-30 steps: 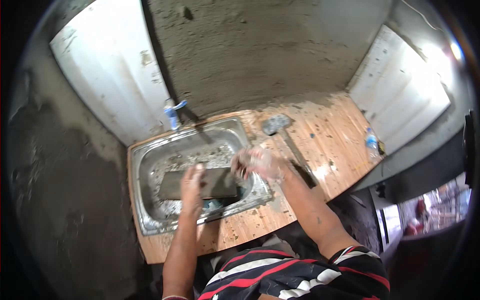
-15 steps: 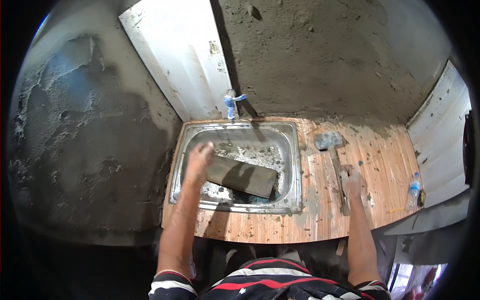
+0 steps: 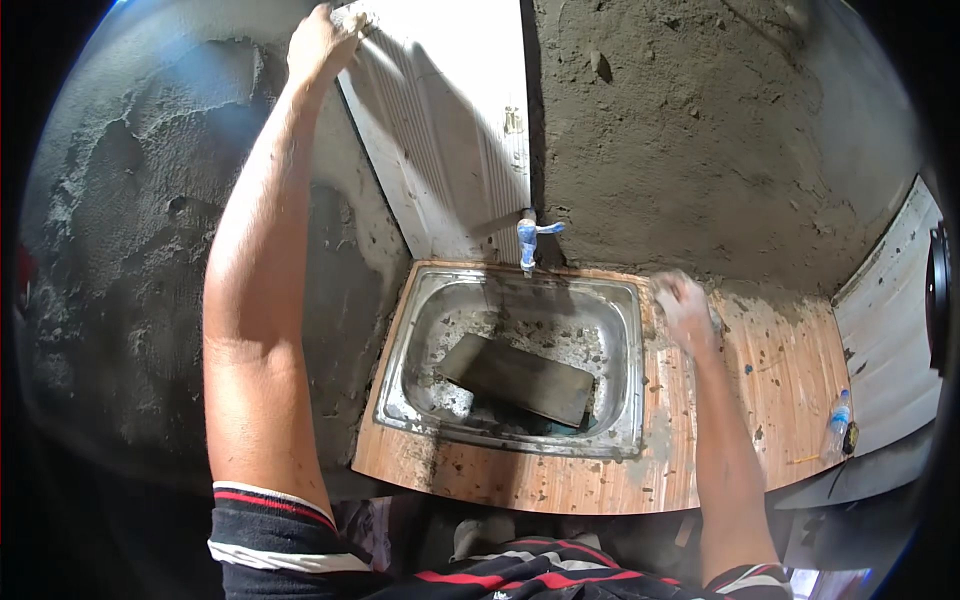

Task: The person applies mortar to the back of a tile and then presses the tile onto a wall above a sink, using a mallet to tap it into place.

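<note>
My left hand (image 3: 318, 48) is raised at the upper left edge of a tall white ribbed panel (image 3: 455, 110). Its fingers are closed around a small pale lump (image 3: 355, 20) whose kind I cannot make out; the arm throws a shadow on the panel. My right hand (image 3: 685, 312) is over the wood-grain countertop (image 3: 610, 487), right of the sink, its fingers curled and slightly blurred. Whatever is in them is hidden. The hammer seen earlier is not plainly visible; my hand and forearm cover that spot. A flat grey slab (image 3: 520, 378) lies slanted in the dirty steel sink (image 3: 638, 400).
A blue-handled tap (image 3: 528, 240) stands behind the sink. Rough grey plastered wall (image 3: 680, 150) rises at the back, with more plaster on the left. A plastic bottle (image 3: 838, 418) stands at the counter's right end beside a pale panel (image 3: 890, 310). Crumbs of mortar are scattered around.
My left hand has gone from above the sink up to the white panel's upper edge. The right hand has moved from beside the hammer handle toward the back of the counter. The view has shifted.
</note>
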`<state>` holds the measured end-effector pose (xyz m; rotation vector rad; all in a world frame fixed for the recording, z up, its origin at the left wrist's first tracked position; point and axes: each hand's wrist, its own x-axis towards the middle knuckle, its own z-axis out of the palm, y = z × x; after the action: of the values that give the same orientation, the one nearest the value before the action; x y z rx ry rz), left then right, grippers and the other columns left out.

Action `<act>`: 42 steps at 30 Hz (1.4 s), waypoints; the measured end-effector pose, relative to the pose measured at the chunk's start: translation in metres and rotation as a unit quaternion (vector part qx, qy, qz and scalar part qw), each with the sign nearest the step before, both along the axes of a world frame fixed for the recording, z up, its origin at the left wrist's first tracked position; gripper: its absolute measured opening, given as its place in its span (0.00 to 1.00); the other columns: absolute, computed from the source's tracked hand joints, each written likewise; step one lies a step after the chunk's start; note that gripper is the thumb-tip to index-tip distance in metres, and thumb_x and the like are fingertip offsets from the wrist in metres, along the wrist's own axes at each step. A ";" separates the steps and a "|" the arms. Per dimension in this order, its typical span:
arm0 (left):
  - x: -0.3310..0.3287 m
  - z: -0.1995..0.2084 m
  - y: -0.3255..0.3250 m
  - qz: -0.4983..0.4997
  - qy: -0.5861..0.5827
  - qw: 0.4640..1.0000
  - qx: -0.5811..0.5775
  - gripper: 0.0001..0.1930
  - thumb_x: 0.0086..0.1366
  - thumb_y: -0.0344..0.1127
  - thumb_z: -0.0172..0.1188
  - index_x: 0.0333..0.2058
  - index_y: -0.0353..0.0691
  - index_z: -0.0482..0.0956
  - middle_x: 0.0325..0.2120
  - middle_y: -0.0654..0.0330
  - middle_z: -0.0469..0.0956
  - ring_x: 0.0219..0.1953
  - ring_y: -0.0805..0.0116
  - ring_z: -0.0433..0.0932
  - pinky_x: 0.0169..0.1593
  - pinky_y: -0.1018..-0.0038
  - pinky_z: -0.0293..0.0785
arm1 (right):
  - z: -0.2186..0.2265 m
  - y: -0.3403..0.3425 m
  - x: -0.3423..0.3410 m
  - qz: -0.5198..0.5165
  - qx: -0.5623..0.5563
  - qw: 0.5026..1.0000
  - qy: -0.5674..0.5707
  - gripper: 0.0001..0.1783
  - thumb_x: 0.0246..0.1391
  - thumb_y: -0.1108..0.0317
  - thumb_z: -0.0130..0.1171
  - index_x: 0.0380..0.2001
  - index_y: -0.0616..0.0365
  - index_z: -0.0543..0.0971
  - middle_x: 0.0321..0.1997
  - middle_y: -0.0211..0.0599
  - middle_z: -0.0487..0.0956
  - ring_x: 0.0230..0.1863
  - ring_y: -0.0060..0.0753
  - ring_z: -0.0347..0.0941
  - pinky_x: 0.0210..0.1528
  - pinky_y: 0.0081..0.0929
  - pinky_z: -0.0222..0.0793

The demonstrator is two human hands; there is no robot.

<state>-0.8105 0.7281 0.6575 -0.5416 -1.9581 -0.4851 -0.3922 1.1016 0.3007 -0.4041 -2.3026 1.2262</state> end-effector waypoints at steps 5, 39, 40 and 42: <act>-0.021 0.021 0.010 -0.065 0.050 0.995 -0.050 0.19 0.64 0.48 0.60 0.43 0.39 0.84 0.36 0.48 0.86 0.42 0.50 0.86 0.50 0.58 0.81 | 0.094 -0.053 -0.112 0.018 0.046 0.998 0.046 0.22 0.61 0.56 0.62 0.46 0.67 0.81 0.45 0.48 0.85 0.46 0.39 0.81 0.53 0.33 0.74; -0.018 0.053 0.015 0.038 -0.145 0.979 -0.137 0.42 0.67 0.62 0.62 0.68 0.36 0.67 0.61 0.46 0.75 0.63 0.49 0.74 0.65 0.60 0.71 | 0.103 -0.075 -0.290 -0.038 0.122 0.991 0.051 0.22 0.58 0.49 0.66 0.39 0.60 0.84 0.38 0.53 0.84 0.42 0.51 0.81 0.48 0.44 0.74; -0.021 0.055 0.014 0.011 -0.180 0.976 -0.120 0.43 0.66 0.61 0.64 0.68 0.36 0.66 0.62 0.47 0.75 0.64 0.50 0.74 0.65 0.61 0.71 | 0.104 -0.075 -0.290 -0.035 0.119 0.991 0.053 0.22 0.58 0.49 0.66 0.39 0.60 0.84 0.38 0.53 0.84 0.42 0.51 0.81 0.48 0.44 0.74; -0.028 0.054 0.010 0.006 -0.166 0.982 -0.091 0.44 0.64 0.60 0.67 0.69 0.35 0.65 0.62 0.47 0.75 0.63 0.51 0.75 0.65 0.61 0.72 | 0.105 -0.076 -0.291 -0.042 0.156 0.986 0.050 0.22 0.57 0.49 0.66 0.37 0.61 0.83 0.35 0.54 0.83 0.40 0.54 0.81 0.45 0.45 0.73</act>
<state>-0.8388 0.7379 0.7119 -0.5933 -2.3398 -0.4094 -0.6827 1.0261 0.4060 -0.3143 -2.3137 0.8087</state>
